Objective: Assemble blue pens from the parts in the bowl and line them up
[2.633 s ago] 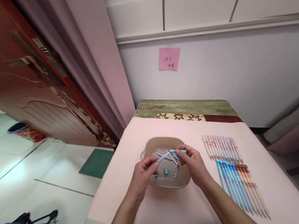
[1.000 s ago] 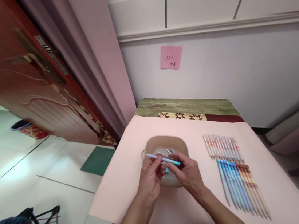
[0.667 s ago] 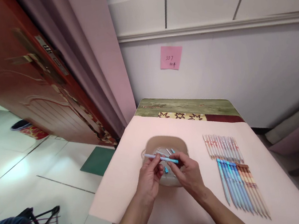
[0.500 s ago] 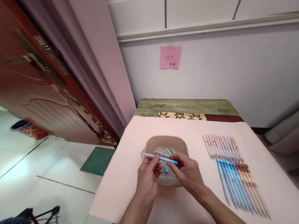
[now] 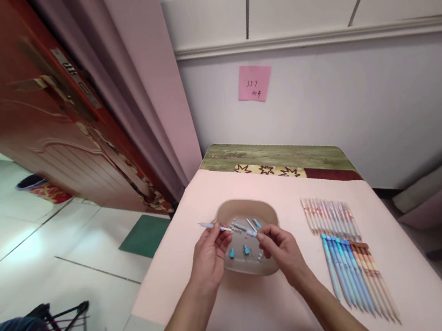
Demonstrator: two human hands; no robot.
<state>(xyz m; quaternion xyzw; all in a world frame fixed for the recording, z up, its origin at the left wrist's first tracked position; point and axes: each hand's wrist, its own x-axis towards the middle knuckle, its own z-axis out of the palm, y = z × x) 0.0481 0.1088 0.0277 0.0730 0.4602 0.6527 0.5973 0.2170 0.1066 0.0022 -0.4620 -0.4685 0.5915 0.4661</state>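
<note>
My left hand (image 5: 209, 255) pinches the front half of a pale blue pen (image 5: 208, 225), its tip pointing left and a white end showing on the right. In my right hand (image 5: 283, 248) is the pen's rear half (image 5: 251, 233), mostly covered by the fingers. A gap separates the two halves. Both hands are above a beige plastic basin (image 5: 246, 205). Inside the basin lie blue clip pieces (image 5: 246, 249), small white bits (image 5: 235, 227) and several slim pen parts (image 5: 256, 223).
Right of the basin, clear-barrelled pens (image 5: 329, 217) lie in a row, with blue pens (image 5: 347, 273) and brown-topped pens (image 5: 374, 281) below. A pink-white sheet (image 5: 188, 256) covers most of the table. A pink note (image 5: 254, 83) is on the wall; a door (image 5: 49, 128) stands left.
The pen, whole between both hands earlier, is now in two halves. My left hand has moved left and my right hand slightly right, showing more of the basin's contents.
</note>
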